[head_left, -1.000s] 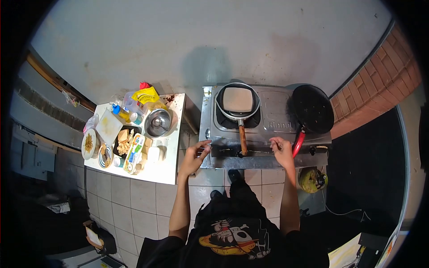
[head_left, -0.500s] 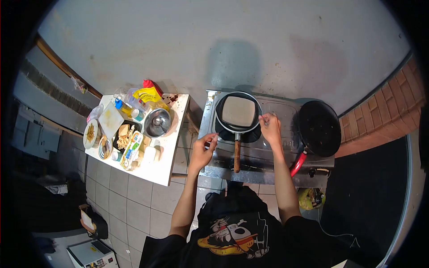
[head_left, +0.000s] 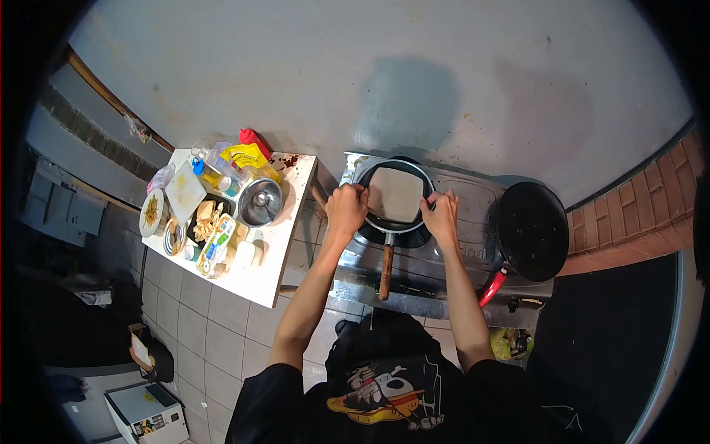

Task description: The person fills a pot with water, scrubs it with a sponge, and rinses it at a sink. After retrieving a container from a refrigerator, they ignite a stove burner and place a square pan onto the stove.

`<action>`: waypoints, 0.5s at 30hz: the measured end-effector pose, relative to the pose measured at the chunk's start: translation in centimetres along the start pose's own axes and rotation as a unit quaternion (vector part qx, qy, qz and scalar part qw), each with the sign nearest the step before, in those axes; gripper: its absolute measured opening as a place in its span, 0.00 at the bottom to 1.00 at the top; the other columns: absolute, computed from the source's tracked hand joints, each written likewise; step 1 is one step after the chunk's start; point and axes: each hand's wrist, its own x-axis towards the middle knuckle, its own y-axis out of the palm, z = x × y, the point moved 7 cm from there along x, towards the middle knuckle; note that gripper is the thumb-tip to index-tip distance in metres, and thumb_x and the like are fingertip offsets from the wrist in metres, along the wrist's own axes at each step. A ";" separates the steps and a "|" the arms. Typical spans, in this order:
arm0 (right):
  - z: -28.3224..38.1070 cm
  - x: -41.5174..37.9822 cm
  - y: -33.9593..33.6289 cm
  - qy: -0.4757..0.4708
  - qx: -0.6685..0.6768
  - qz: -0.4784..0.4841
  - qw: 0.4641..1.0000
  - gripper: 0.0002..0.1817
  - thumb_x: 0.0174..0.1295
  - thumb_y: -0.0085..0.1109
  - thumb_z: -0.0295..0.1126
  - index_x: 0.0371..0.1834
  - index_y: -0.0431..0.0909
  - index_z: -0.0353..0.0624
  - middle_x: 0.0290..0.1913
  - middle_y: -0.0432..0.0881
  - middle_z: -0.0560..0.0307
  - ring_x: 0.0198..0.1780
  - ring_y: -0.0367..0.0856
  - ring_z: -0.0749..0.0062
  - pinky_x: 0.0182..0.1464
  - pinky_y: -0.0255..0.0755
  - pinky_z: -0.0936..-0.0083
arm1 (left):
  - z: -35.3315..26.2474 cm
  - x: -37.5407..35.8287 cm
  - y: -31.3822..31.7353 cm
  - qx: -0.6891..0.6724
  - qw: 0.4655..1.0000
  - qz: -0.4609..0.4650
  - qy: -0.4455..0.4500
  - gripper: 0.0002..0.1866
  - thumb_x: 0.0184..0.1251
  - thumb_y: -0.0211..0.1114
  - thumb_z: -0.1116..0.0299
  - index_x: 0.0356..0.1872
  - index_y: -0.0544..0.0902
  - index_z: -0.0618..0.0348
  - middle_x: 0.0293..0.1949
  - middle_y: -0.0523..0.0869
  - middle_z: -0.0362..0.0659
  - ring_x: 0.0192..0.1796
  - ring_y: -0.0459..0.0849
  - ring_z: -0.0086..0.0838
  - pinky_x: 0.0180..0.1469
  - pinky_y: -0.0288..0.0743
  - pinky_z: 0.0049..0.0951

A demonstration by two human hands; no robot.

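A pale beige square sheet point(head_left: 396, 195) lies flat in a small dark frying pan point(head_left: 391, 225) on the stove. The pan's wooden handle point(head_left: 386, 274) points toward me. My left hand point(head_left: 346, 210) is closed at the pan's left rim, with its fingertips at the left edge of the sheet. From the other side, my right hand point(head_left: 441, 214) pinches at the right edge, its thumb over the sheet's border. Both hands partly cover the rim.
Right on the stove point(head_left: 466, 200) sits a large black wok point(head_left: 534, 226) with a red handle point(head_left: 493, 287). The white table point(head_left: 259, 288) at left carries a steel bowl point(head_left: 260, 202), an egg carton point(head_left: 216, 248), a cutting board point(head_left: 184, 191), bottles and plates. A wall rises behind the stove.
My left hand has moved up and right from beside the pan handle to the pan's left rim. My right hand has come slightly inward over the right rim. The view has shifted a little.
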 end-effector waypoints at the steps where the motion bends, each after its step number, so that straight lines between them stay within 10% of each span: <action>1: 0.0 0.0 0.1 -0.006 -0.006 0.006 1.000 0.11 0.51 0.66 0.32 0.22 0.78 0.34 0.25 0.77 0.46 0.37 0.72 0.54 0.45 0.62 0.62 | 0.3 0.2 0.5 0.011 1.000 0.000 0.003 0.09 0.58 0.64 0.64 0.35 0.86 0.55 0.28 0.85 0.49 0.35 0.84 0.46 0.40 0.77 0.42; 15: -0.1 0.0 0.3 -0.007 -0.004 0.000 1.000 0.13 0.50 0.66 0.34 0.18 0.78 0.35 0.23 0.77 0.48 0.37 0.72 0.55 0.46 0.61 0.62 | 0.0 1.0 1.3 0.053 0.999 0.006 -0.002 0.11 0.59 0.63 0.61 0.35 0.87 0.57 0.27 0.85 0.51 0.35 0.84 0.47 0.39 0.78 0.44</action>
